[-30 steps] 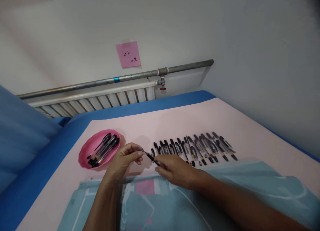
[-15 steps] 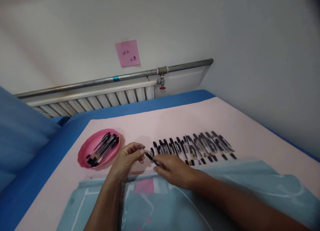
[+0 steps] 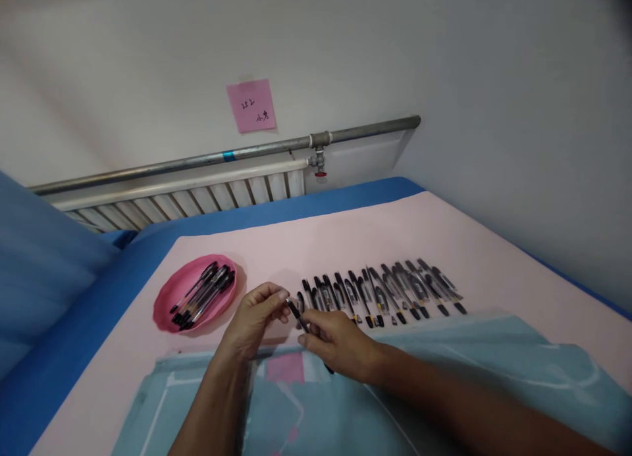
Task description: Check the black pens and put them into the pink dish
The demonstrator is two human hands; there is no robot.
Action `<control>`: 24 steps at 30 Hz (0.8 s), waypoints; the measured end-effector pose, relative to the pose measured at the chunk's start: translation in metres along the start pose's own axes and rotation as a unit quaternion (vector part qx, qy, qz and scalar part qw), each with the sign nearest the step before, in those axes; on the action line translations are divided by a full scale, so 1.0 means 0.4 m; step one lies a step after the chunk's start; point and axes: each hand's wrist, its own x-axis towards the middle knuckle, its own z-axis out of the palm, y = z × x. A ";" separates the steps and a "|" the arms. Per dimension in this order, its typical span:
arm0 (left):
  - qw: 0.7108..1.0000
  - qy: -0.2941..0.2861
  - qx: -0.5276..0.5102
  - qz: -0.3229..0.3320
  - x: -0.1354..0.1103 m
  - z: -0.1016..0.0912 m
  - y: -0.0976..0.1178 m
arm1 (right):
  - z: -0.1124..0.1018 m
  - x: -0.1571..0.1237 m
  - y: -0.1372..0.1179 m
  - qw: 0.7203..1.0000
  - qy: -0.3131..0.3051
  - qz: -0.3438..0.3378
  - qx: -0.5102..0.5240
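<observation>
Between my two hands a black pen (image 3: 299, 316) slants, its silvery tip up toward the left. My right hand (image 3: 340, 343) is closed around the barrel, and a dark end shows below its fingers. The thumb and fingertips of my left hand (image 3: 257, 316) pinch at the pen's tip; any small part between them is too small to make out. Right behind my right hand lies a long row of pens and pen parts (image 3: 378, 291), with black caps and clear barrels. More black pens (image 3: 206, 295) lie in a pink oval basket (image 3: 162, 304) left of my left hand.
A pink sheet (image 3: 276, 245) covers the blue table (image 3: 345, 197). Light blue printed cloth or plastic (image 3: 494, 364) lies along the near edge. Behind are a radiator (image 3: 197, 199), a metal pipe (image 3: 172, 168) and a pink note (image 3: 251, 106) on the wall.
The pen has tilted steeper, and its lower end now shows beneath my right hand. My right hand has shifted slightly left and down; my left fingertips stay at the pen's tip.
</observation>
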 end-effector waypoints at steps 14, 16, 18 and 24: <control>1.000 0.010 0.012 -0.023 0.008 0.018 -0.015 | 0.002 0.009 0.009 0.999 0.001 0.021 0.038; 1.000 0.009 0.019 -0.022 0.010 0.017 -0.021 | 0.002 0.009 0.009 1.000 -0.002 0.014 0.028; 0.999 0.012 0.025 -0.016 0.012 0.014 -0.024 | 0.003 0.009 0.009 1.000 -0.006 0.011 0.025; 0.999 -0.007 -0.005 -0.036 0.006 0.017 -0.010 | 0.001 0.009 0.011 0.999 -0.009 0.027 0.032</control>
